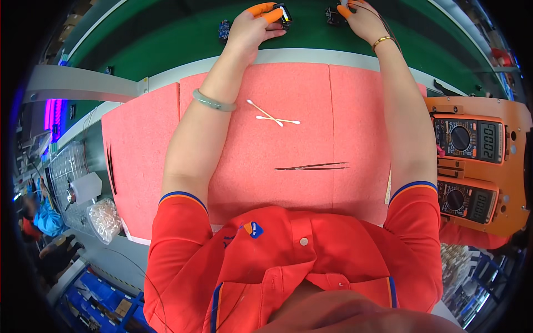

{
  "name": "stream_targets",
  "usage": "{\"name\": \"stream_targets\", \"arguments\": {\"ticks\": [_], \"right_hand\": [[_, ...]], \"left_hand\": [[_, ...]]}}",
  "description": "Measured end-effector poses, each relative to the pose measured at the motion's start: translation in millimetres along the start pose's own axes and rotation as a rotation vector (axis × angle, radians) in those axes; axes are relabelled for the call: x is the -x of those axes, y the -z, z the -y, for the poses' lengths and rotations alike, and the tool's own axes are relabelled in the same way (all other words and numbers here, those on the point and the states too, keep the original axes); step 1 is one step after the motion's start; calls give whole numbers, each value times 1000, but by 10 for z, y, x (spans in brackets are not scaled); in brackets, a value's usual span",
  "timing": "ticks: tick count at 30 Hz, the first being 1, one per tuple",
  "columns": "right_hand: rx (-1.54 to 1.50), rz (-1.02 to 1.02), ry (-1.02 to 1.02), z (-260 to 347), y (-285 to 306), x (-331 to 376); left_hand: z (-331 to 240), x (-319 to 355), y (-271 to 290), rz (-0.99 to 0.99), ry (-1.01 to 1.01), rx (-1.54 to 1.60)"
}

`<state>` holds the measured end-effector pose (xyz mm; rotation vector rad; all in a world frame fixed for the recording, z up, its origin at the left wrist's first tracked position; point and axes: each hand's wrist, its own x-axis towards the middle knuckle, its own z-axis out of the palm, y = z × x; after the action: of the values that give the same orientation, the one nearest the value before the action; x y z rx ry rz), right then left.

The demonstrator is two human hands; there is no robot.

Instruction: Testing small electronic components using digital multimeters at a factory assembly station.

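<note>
Closest to me, my red collar (300,261) fills the bottom of the view. Just past it, on the pink foam mat (355,105), a pair of thin dark tweezers (312,166) lies flat, pointing sideways. Further up the mat, 2 cotton swabs (272,116) lie crossed over each other, just beside my left forearm with its pale green bangle (214,102). Off to my right sit 2 meters (469,139) in an orange holder, dials and screens facing up. Both arms stretch over the mat to the green belt (166,33). My left hand (252,28), orange caps on the fingertips, pinches a small black part (283,14). My right hand (363,19), gold bracelet on the wrist, rests its capped fingers against a second black part (333,15); I cannot tell whether they grip it. A 3rd small dark part (224,29) sits on the belt just left of my left hand.
</note>
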<state>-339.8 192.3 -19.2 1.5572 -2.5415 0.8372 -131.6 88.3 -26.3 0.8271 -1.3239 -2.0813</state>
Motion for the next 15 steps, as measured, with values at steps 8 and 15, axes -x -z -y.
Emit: {"name": "stream_targets", "arguments": {"ticks": [8, 15], "right_hand": [[-55, 1, 47, -88, 37, 65], [-118, -62, -36, -300, 30, 24]], "left_hand": [[167, -87, 123, 378, -334, 114], [80, 19, 24, 30, -133, -111]]}}
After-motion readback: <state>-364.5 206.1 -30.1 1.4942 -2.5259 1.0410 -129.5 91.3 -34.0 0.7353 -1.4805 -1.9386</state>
